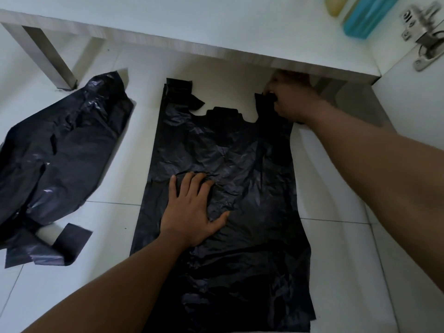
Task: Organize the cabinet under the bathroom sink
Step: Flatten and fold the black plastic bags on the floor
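Note:
A black plastic carrier bag [245, 164] lies spread flat on the white tiled floor, its handles pointing toward the cabinet. My left hand [192, 210] presses flat on the bag's middle, fingers apart. My right hand [292, 99] reaches to the bag's far right handle and pinches it just under the cabinet's bottom edge. The left handle [182, 92] lies folded over on the floor. A second black bag [60, 159] lies crumpled on the floor to the left, untouched.
The white cabinet base [216, 39] with its wood-grain edge spans the top, standing on a grey leg [48, 56] at the left. Inside at top right are a blue pack [367, 18] and a yellowish bottle [335, 6]. A metal door hinge [422, 37] sits far right.

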